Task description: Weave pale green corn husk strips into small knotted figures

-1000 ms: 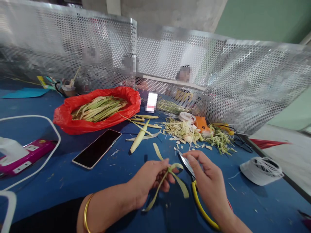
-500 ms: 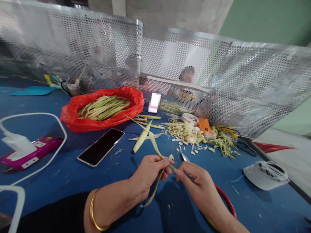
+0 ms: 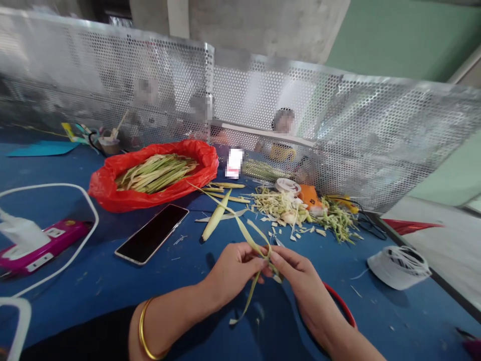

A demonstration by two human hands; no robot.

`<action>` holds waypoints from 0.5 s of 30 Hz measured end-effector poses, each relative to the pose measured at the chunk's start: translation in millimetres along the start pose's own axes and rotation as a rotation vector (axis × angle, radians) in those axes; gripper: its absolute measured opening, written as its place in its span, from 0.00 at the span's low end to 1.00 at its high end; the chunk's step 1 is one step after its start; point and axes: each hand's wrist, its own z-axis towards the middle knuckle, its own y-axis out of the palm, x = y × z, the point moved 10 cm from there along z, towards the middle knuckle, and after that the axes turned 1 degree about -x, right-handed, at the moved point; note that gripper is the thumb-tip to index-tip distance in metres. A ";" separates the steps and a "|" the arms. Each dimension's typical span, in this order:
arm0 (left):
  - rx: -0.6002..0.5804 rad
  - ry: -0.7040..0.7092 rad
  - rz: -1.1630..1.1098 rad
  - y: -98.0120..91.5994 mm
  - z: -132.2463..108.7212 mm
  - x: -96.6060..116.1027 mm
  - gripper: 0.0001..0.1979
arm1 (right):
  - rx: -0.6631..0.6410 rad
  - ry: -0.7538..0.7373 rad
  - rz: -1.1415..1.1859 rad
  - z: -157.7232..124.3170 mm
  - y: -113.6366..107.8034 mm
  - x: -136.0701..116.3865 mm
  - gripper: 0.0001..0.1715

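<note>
In the head view, my left hand [image 3: 240,265] pinches a long yellow-green leaf strip [image 3: 243,228] between thumb and fingers. One end runs up and away over the table, and another length hangs below the hand. My right hand [image 3: 295,268], its thumb and fingers closed, holds the strip where it crosses and loops beside the left fingertips. A red-handled tool [image 3: 340,303] shows partly behind my right forearm; a metal tip peeks out past the fingers. Whether the right palm touches that tool is hidden. Just beyond lies a pale, pointed husk-like piece [image 3: 217,218].
On the blue table [image 3: 150,286] are a red bag [image 3: 150,201] of leaf strips, a phone [image 3: 152,234], a magenta power strip [image 3: 65,233], a scrap pile [image 3: 285,205], a tape roll [image 3: 288,186] and a white visor cap [image 3: 398,268]. A perforated metal screen [image 3: 240,80] stands behind, people beyond it.
My right hand has come in closer to the left, fingertips now almost meeting. A bent end of the strip now loops upward between the hands. The whole view has shifted slightly.
</note>
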 end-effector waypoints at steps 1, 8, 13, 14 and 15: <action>-0.017 0.013 0.024 2.4 -0.1 -0.9 0.10 | 0.019 0.013 0.052 -0.5 -0.7 2.1 0.17; 0.076 0.028 0.033 -13.6 3.3 0.9 0.23 | 0.229 -0.094 0.056 0.0 -26.7 -12.8 0.17; 0.537 0.225 0.163 -67.9 -13.5 43.4 0.27 | 0.268 -0.179 -0.063 1.7 -36.4 -31.8 0.20; 0.540 0.297 0.256 -66.3 -16.3 55.5 0.25 | 0.253 -0.194 -0.087 2.4 -34.1 -32.9 0.20; 0.471 0.350 0.389 -56.3 -15.6 64.8 0.19 | 0.230 -0.207 -0.113 3.5 -30.4 -32.7 0.21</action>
